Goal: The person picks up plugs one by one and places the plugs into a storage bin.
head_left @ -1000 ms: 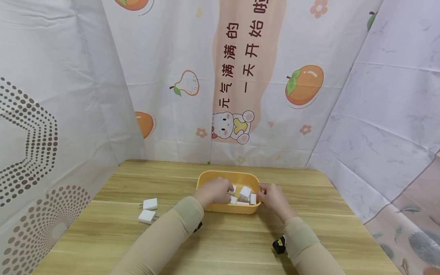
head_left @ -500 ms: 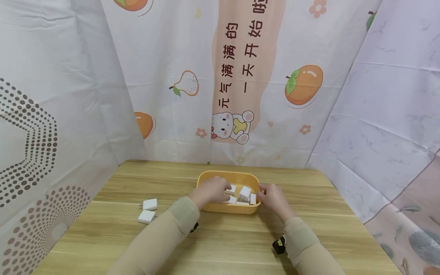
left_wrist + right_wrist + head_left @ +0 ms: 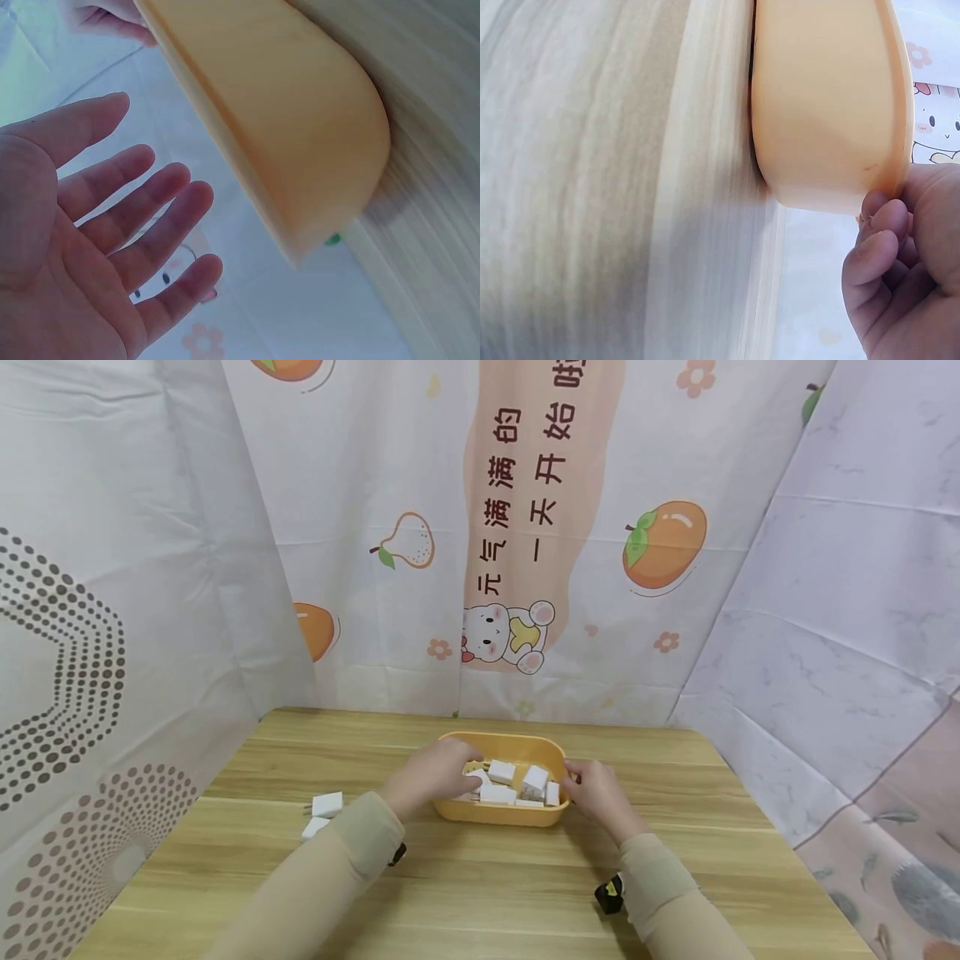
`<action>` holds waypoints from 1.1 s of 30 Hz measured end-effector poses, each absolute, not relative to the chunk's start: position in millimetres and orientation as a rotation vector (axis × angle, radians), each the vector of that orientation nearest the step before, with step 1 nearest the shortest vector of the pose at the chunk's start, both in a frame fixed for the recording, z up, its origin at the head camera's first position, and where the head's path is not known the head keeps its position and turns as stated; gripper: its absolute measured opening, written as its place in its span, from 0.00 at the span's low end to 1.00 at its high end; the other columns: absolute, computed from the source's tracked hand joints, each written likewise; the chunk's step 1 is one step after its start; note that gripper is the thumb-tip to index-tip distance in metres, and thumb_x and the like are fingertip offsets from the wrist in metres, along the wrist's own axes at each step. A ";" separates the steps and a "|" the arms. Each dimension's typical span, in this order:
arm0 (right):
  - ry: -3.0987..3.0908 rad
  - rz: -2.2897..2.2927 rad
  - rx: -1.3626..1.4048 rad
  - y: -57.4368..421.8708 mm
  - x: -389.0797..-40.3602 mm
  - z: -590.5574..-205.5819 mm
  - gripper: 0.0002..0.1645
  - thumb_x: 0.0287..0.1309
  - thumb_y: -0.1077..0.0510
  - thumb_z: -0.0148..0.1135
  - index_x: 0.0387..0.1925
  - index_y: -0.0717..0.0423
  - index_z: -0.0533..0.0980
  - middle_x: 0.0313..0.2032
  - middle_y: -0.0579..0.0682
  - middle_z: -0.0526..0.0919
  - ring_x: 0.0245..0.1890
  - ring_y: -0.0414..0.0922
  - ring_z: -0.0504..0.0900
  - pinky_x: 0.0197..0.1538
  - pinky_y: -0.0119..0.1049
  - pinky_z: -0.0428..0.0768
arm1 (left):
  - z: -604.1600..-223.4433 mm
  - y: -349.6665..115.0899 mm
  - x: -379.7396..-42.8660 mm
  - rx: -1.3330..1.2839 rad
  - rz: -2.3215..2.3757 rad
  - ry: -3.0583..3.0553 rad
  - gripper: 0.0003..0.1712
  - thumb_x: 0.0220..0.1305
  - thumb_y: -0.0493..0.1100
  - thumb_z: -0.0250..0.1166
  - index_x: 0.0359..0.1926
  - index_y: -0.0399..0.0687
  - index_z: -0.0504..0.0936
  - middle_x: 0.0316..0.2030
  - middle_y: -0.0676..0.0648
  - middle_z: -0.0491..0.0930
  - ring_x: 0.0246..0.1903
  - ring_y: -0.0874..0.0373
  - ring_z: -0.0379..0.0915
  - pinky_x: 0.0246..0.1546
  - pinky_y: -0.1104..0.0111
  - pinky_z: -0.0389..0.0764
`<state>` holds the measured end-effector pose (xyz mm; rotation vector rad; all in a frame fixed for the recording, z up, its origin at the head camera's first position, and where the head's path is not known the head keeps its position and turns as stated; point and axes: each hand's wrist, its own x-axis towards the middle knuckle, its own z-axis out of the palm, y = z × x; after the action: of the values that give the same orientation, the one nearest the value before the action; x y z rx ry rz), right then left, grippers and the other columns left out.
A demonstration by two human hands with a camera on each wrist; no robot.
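Observation:
A yellow plastic box (image 3: 495, 814) stands on the wooden table and holds several white plug chargers (image 3: 498, 794). My left hand (image 3: 429, 774) is over the box's left end. In the left wrist view that hand (image 3: 97, 240) has its fingers spread and loosely bent, with nothing in them, apart from the box's wall (image 3: 300, 112). At the opposite end, my right hand (image 3: 600, 795) holds the rim. From the right wrist, this hand (image 3: 907, 262) pinches the edge of the box (image 3: 825, 105) between thumb and curled fingers.
Two more white chargers lie left of the box: one charger (image 3: 327, 805) with its prongs pointing left, the other (image 3: 313, 829) partly behind my left sleeve. Printed curtains (image 3: 390, 627) hang behind and beside the table (image 3: 637, 747).
My left hand has drawn back leftward, uncovering more chargers in the box. The left sleeve now partly covers the nearer charger on the table. My right hand has stayed at the rim.

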<state>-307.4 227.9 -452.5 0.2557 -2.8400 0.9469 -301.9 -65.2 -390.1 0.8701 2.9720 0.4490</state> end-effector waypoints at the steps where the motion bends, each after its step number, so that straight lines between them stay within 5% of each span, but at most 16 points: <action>1: -2.840 0.949 0.257 227.9 -307.5 -452.8 0.27 0.62 0.62 0.59 0.62 0.65 0.77 0.16 0.44 0.72 0.14 0.39 0.67 0.19 0.32 0.67 | -389.4 -68.6 -300.9 0.852 0.458 2.980 0.22 0.66 0.49 0.68 0.58 0.46 0.84 0.56 0.50 0.82 0.59 0.52 0.76 0.59 0.56 0.76; 33: -2.860 0.982 0.221 228.0 -308.0 -453.3 0.28 0.62 0.62 0.58 0.64 0.65 0.75 0.15 0.45 0.71 0.13 0.38 0.65 0.18 0.31 0.65 | -393.0 -182.6 -293.7 0.726 0.532 3.121 0.24 0.64 0.45 0.71 0.58 0.40 0.82 0.54 0.41 0.83 0.55 0.43 0.79 0.56 0.50 0.78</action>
<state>-308.0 228.0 -453.3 0.2206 -2.8605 0.9817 -293.7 -182.6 -393.0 0.7256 3.1208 0.5324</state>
